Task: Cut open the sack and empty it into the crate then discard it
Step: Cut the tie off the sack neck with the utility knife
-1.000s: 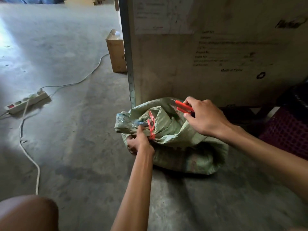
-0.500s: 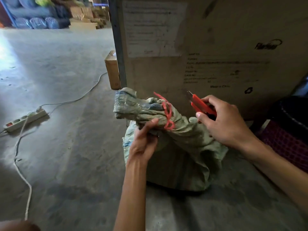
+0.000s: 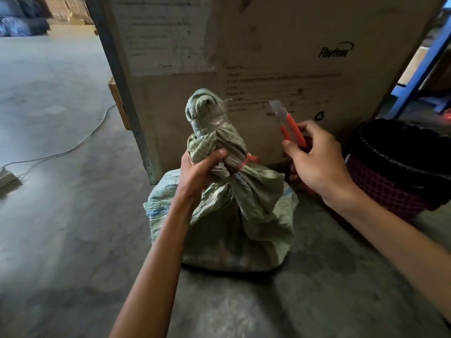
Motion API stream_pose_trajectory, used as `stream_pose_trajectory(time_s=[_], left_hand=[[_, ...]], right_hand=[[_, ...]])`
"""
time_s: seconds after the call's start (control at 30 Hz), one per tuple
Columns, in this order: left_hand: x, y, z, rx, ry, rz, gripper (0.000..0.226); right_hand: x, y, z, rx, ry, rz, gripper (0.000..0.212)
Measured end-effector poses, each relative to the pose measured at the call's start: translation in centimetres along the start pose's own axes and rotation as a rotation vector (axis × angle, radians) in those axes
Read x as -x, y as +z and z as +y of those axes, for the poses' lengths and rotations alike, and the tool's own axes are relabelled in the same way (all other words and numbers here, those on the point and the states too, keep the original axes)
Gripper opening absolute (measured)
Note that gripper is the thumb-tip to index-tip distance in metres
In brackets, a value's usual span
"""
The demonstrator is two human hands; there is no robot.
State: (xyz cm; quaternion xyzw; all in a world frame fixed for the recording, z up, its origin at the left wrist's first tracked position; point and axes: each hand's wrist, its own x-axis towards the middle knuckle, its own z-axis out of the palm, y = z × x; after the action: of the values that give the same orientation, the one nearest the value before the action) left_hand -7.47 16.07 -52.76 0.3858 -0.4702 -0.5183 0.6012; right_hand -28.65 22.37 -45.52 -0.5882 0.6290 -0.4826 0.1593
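A green woven sack (image 3: 234, 223) stands upright on the concrete floor. Its neck is bunched, wrapped in clear tape near the top and tied with a red string (image 3: 246, 161). My left hand (image 3: 197, 169) grips the neck just left of the string and holds it up. My right hand (image 3: 314, 159) is to the right of the neck, apart from it, holding red-handled snips (image 3: 286, 124) with the metal blades pointing up and left. A dark red mesh crate (image 3: 390, 189) with a black liner over its rim stands at the right.
A big cardboard box (image 3: 268, 57) rises right behind the sack. A small brown box (image 3: 119, 103) sits at its left corner. A white cable (image 3: 73, 147) runs across the floor to a power strip (image 3: 6, 178) at the left edge. A blue metal frame (image 3: 419, 74) stands at far right.
My left hand has lifted the sack's neck from lying on its side to upright. The red string now faces right. My right hand with the snips has risen and stays beside the neck.
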Motion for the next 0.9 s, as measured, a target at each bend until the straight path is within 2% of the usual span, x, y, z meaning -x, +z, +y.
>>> stream_pose_trajectory(time_s=[0.1, 0.17, 0.23, 0.33, 0.4, 0.5, 0.67, 0.77, 0.83, 0.9], left_hand=[[-0.1, 0.4, 1.2, 0.298, -0.205, 0.111, 0.052], [-0.1, 0.3, 2.1, 0.420, -0.320, 0.125, 0.042], [0.1, 0.1, 3.3, 0.475, -0.414, 0.083, 0.041], [0.3, -0.7, 4.5, 0.550, -0.539, 0.007, 0.063], [0.5, -1.2, 5.3, 0.596, -0.586, -0.051, 0.065], [1.3, -1.6, 6.0, 0.660, -0.586, -0.108, 0.055], [1.6, -2.2, 5.5, 0.736, -0.507, -0.199, 0.036], [1.6, -1.3, 6.1, 0.565, -0.458, -0.147, 0.021], [1.2, -1.0, 6.2, 0.409, -0.367, -0.060, 0.014], [0.8, -1.3, 6.2, 0.304, -0.299, 0.030, 0.023]], right_hand=[[0.8, -0.5, 0.4, 0.005, -0.097, 0.010, 0.013], [1.7, -0.4, 0.3, 0.051, -0.195, -0.044, 0.017], [2.5, 0.0, 0.2, 0.105, -0.302, -0.106, 0.021], [3.4, 0.7, -0.1, 0.294, -0.473, -0.182, 0.027], [3.7, 1.0, -0.3, 0.356, -0.488, -0.223, 0.035], [3.8, 1.5, -0.4, 0.379, -0.466, -0.254, 0.046], [3.8, 2.2, 0.2, 0.425, -0.477, -0.235, 0.050], [3.8, 2.2, 0.4, 0.475, -0.524, -0.208, 0.050], [3.7, 2.0, 0.4, 0.521, -0.560, -0.179, 0.051], [3.6, 1.8, 0.3, 0.570, -0.585, -0.152, 0.050]])
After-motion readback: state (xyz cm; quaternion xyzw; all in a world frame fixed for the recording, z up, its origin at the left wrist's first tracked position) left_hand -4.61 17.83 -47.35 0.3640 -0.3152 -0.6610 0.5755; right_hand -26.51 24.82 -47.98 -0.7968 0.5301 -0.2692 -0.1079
